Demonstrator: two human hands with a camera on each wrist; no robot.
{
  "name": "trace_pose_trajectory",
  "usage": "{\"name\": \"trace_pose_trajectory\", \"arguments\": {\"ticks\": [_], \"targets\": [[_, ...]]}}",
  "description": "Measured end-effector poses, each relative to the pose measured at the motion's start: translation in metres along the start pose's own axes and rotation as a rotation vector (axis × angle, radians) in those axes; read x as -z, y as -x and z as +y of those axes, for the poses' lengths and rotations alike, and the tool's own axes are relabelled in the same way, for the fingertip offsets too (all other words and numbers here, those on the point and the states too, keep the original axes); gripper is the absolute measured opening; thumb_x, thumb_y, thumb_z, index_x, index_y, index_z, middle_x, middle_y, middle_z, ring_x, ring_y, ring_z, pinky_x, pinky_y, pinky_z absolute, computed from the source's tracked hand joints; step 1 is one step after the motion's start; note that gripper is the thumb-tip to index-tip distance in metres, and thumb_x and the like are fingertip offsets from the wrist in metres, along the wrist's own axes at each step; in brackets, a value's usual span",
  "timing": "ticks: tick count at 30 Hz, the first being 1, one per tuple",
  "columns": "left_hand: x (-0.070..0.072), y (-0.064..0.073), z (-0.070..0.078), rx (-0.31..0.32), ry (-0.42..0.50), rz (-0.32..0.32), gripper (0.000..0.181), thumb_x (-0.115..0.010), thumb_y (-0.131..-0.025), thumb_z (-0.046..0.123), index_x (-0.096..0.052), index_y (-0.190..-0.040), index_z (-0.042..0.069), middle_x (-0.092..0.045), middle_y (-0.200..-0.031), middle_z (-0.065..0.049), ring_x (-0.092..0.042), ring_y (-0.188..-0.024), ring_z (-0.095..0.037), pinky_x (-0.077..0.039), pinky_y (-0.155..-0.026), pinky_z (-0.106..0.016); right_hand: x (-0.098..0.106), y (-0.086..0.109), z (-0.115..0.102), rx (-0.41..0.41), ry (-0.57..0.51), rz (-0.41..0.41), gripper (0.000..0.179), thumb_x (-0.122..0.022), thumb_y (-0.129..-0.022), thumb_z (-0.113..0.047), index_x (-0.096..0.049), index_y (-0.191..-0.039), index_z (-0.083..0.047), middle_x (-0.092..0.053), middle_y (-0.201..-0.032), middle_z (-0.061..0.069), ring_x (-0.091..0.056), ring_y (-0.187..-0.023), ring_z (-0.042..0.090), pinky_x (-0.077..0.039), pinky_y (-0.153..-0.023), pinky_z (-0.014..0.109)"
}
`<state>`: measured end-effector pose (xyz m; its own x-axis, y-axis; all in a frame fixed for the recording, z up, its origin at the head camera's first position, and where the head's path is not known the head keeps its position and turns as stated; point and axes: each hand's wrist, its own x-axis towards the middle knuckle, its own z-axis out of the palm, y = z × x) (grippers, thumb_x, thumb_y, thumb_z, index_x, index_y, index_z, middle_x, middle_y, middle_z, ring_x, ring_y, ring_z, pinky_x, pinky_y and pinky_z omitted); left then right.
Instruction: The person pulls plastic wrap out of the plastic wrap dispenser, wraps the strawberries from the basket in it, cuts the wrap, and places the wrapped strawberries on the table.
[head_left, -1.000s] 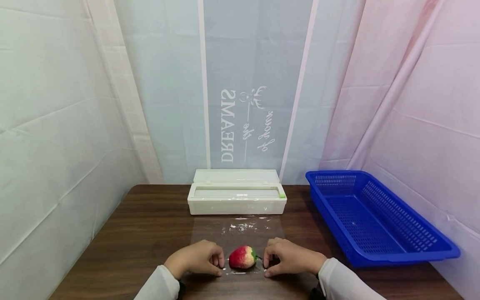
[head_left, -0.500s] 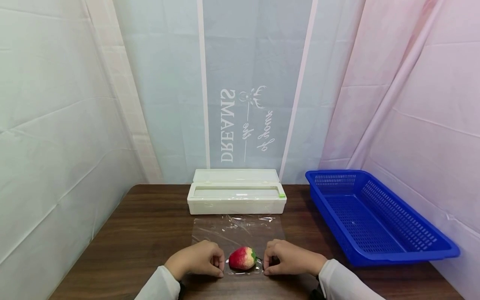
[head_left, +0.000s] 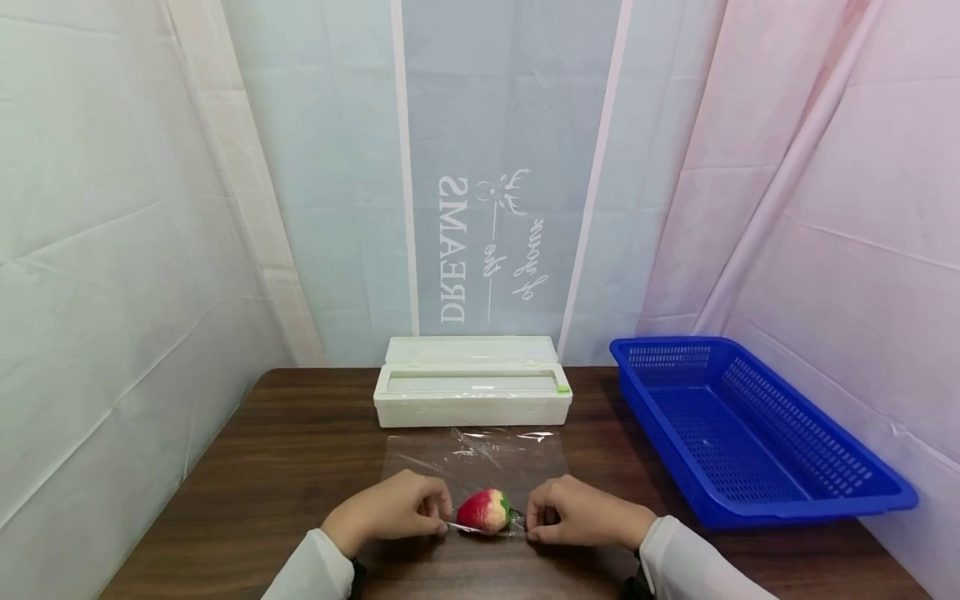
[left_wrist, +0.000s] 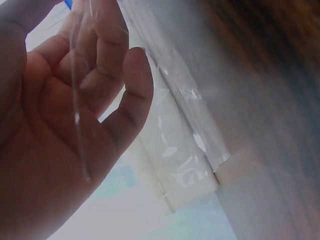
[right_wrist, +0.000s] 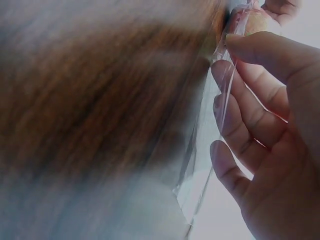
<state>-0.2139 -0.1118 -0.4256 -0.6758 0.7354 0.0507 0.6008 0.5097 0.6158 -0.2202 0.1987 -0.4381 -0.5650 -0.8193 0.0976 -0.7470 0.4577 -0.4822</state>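
2 hands at the table's (head_left: 300, 450) near edge, left hand (head_left: 397, 510) and right hand (head_left: 583, 512), each pinching the film (head_left: 487, 467) between thumb and fingertips. The right wrist view shows the film running past the right fingers; the left wrist view is hazy, its pinch not clear there.

Strawberry (head_left: 480, 512): on its side near the middle of the near edge, between the hands, stem toward the right hand, film beneath.

Change: 0.5 s ago the film's near edge lies flat in front of the fruit. Now it is raised, a bright line crossing the strawberry's lower left; both hands sit slightly farther from the near edge. Judgement: this margin is off the table and folding toward the fruit, so an even grip on 2 sides matters.

Box (head_left: 472, 410), lid raised, stands at the far edge, middle; film reaches its front. Whether it is cut, cannot tell. Basket (head_left: 817, 509): along the right edge.
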Motion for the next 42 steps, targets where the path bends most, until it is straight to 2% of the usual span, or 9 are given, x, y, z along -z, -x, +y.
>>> {"name": "trace_pose_trajectory", "arguments": {"ticks": [3, 7, 12, 15, 18, 24, 28, 35, 42], "targets": [[0.001, 0.000, 0.000, -0.003, 0.001, 0.004, 0.019, -0.070, -0.083, 0.020, -0.060, -0.098, 0.014, -0.057, -0.067, 0.014, -0.049, -0.058, 0.002, -0.045, -0.053, -0.016, 0.001, 0.000, -0.001, -0.011, -0.012, -0.001, 0.009, -0.069, -0.083, -0.023, -0.062, -0.079, -0.025, -0.056, -0.071, -0.018, -0.051, -0.061, -0.006, -0.045, -0.051, 0.011], [0.001, 0.000, -0.002, -0.049, -0.024, 0.010, 0.029, -0.068, -0.084, 0.019, -0.056, -0.109, 0.012, -0.058, -0.069, 0.015, -0.050, -0.059, 0.003, -0.046, -0.056, -0.016, 0.001, 0.001, -0.002, -0.015, -0.044, 0.024, 0.013, -0.070, -0.082, -0.020, -0.057, -0.085, -0.020, -0.058, -0.068, -0.018, -0.052, -0.060, -0.007, -0.046, -0.051, 0.011], [0.001, -0.001, -0.004, -0.079, -0.042, 0.003, 0.032, -0.065, -0.087, 0.018, -0.056, -0.118, 0.016, -0.057, -0.071, 0.015, -0.050, -0.062, 0.003, -0.047, -0.058, -0.016, 0.000, 0.000, -0.002, -0.021, -0.083, 0.039, 0.037, -0.069, -0.083, -0.016, -0.045, -0.110, -0.014, -0.062, -0.070, -0.016, -0.054, -0.059, -0.006, -0.048, -0.052, 0.013], [0.002, -0.001, -0.006, -0.070, -0.044, -0.010, 0.031, -0.063, -0.089, 0.018, -0.058, -0.120, 0.020, -0.057, -0.074, 0.015, -0.050, -0.062, 0.003, -0.047, -0.057, -0.017, 0.000, 0.000, -0.002, -0.025, -0.085, 0.005, 0.054, -0.067, -0.086, -0.018, -0.037, -0.131, -0.020, -0.062, -0.071, -0.017, -0.054, -0.059, -0.005, -0.048, -0.052, 0.014], [0.002, -0.001, -0.006, -0.061, -0.042, -0.018, 0.030, -0.061, -0.090, 0.016, -0.060, -0.119, 0.023, -0.057, -0.077, 0.014, -0.049, -0.062, 0.002, -0.048, -0.057, -0.018, 0.001, -0.001, -0.001, 0.009, -0.046, -0.024, 0.062, -0.064, -0.089, -0.018, -0.032, -0.141, -0.028, -0.061, -0.073, -0.016, -0.053, -0.061, -0.006, -0.048, -0.053, 0.013], [0.003, -0.002, -0.005, -0.068, -0.051, -0.003, 0.026, -0.058, -0.091, 0.016, -0.063, -0.116, 0.024, -0.065, -0.096, 0.009, -0.050, -0.068, 0.001, -0.049, -0.061, -0.019, 0.007, -0.002, -0.003, 0.079, 0.049, -0.009, 0.054, -0.059, -0.092, -0.014, -0.038, -0.139, -0.029, -0.061, -0.085, -0.011, -0.052, -0.069, -0.006, -0.048, -0.059, 0.012], [0.005, -0.003, -0.004, -0.060, -0.055, 0.001, 0.027, -0.056, -0.092, 0.014, -0.064, -0.116, 0.024, -0.065, -0.111, 0.008, -0.051, -0.077, -0.001, -0.049, -0.069, -0.022, 0.012, -0.004, -0.005, 0.102, 0.086, 0.022, 0.049, -0.056, -0.093, -0.010, -0.043, -0.137, -0.027, -0.063, -0.107, -0.007, -0.055, -0.083, -0.001, -0.050, -0.068, 0.017], [0.008, -0.008, -0.003, -0.072, -0.087, 0.016, 0.033, -0.051, -0.089, 0.006, -0.067, -0.112, 0.024, -0.064, -0.103, 0.008, -0.048, -0.074, -0.003, -0.045, -0.068, -0.022, 0.014, -0.011, -0.005, 0.186, 0.178, 0.102, 0.041, -0.054, -0.092, -0.004, -0.053, -0.129, -0.020, -0.064, -0.111, -0.005, -0.055, -0.090, 0.002, -0.052, -0.076, 0.022], [0.009, -0.012, -0.009, -0.059, -0.081, 0.010, 0.033, -0.048, -0.091, 0.008, -0.066, -0.112, 0.025, -0.064, -0.109, 0.008, -0.052, -0.086, -0.003, -0.048, -0.077, -0.026, 0.014, -0.015, -0.002, 0.118, 0.204, 0.103, 0.037, -0.052, -0.093, -0.006, -0.055, -0.127, -0.022, -0.064, -0.110, -0.004, -0.054, -0.093, 0.003, -0.053, -0.079, 0.028]]}}
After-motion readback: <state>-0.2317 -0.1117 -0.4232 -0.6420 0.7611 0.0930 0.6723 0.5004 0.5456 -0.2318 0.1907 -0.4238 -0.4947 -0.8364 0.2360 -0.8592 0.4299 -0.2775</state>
